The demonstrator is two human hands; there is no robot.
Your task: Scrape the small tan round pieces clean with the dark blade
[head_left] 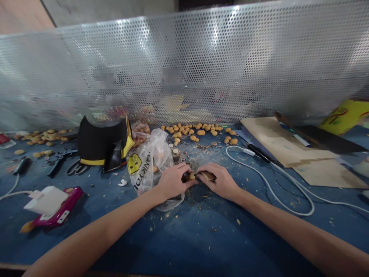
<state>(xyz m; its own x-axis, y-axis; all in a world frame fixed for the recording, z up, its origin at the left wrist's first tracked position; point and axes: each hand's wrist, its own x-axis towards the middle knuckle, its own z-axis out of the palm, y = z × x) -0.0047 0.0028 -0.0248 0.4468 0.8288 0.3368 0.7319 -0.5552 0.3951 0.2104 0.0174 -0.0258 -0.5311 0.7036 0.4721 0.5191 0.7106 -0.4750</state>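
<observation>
Head view, item under inspection: one small tan fruit (pixel 192 176), located between the two hands over the blue surface (pixel 213 242), just right of the clear plastic bag (pixel 155 161). Left hand (pixel 175 181): thumb and fingers curled, pinching the fruit near their tips. Right hand (pixel 217 179): fingers bent towards the thumb, closed about a thin brown piece (pixel 208 176), its tips just beside the fruit; whether they touch it cannot be told. Loose fruits (pixel 201 132) of like shape lie at the foot of the metal screen (pixel 201 69). Assessment of handling: the fruit is judged light and fairly firm, its skin probably thin and liable to crack or dent under a hard squeeze. Being round, it would likely roll if released, and could turn slippery should the skin split. Recommended hold: thumb and forefinger across the widest part, pressure light and even, the end facing the right hand left free. The brown piece looks stiff, dry and perhaps brittle; best taken flat, by its broad faces
</observation>
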